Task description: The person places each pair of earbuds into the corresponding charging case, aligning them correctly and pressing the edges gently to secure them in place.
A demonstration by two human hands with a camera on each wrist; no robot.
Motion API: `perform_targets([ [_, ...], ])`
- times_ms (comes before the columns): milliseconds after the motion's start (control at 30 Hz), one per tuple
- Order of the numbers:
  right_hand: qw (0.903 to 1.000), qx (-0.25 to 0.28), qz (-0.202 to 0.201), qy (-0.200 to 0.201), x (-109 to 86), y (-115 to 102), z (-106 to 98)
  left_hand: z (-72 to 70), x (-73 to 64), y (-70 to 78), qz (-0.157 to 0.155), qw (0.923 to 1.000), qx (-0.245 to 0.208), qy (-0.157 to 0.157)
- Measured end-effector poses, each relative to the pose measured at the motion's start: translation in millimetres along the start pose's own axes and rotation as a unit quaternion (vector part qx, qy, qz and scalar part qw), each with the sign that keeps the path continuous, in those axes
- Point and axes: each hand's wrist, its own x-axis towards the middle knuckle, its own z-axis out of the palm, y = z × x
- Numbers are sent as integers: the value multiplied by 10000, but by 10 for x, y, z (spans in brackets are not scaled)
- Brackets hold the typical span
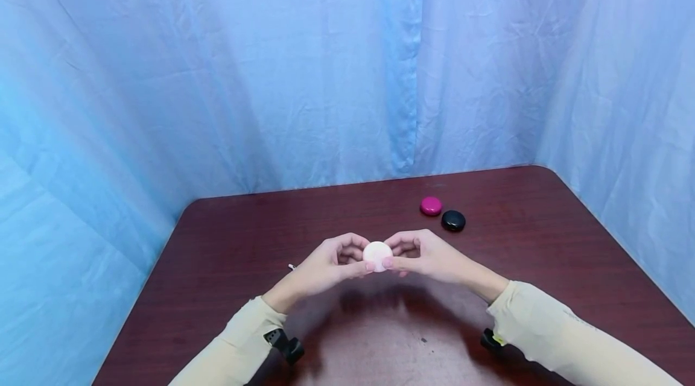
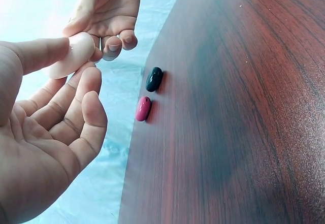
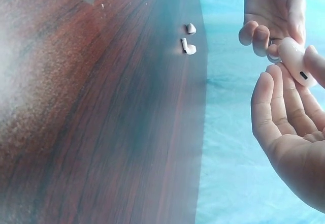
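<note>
A small, round white earbud case (image 1: pixel 377 257) is held above the table between both hands. My left hand (image 1: pixel 326 265) pinches its left side with thumb and fingers, and my right hand (image 1: pixel 434 256) grips the right side the same way. The right wrist view shows a dark charging slot in the edge of the case (image 3: pixel 294 61). Two white earbuds lie on the table in that view, one showing its stem (image 3: pixel 189 47), the other (image 3: pixel 191 29) close by. In the head view the left hand mostly hides them.
Beyond the right hand, a glossy pink rounded case (image 1: pixel 431 206) and a black one (image 1: pixel 453 221) lie side by side on the dark red wooden table (image 1: pixel 244 223). Light blue curtains (image 1: pixel 326 72) hang behind the table and along both sides.
</note>
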Motion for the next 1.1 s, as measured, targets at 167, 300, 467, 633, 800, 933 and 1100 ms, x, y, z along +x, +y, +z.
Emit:
perform_targets([
  [167,9999,-17,-93,-83,16,25,-25,-35,-7,4,96,9999,111,-39],
  [300,9999,-11,-92,-108,22,32,-35,-55,-10,8,87,9999,54,-103],
  [467,9998,91,-97,-125,24,27,-35,-85,-12,10,133,9997,90,-164],
  [633,9996,251,-58,-143,12,20,-44,-97,3,12,101,9997,169,-145],
  [800,9988,455,-21,-171,17,9,-60,-93,23,24,91,9994,331,-82],
  [933,9985,529,29,-150,24,0,-72,-99,33,38,107,9989,455,-48],
  [1100,9981,588,52,-165,37,9,-70,-128,28,31,13,9981,617,-69],
])
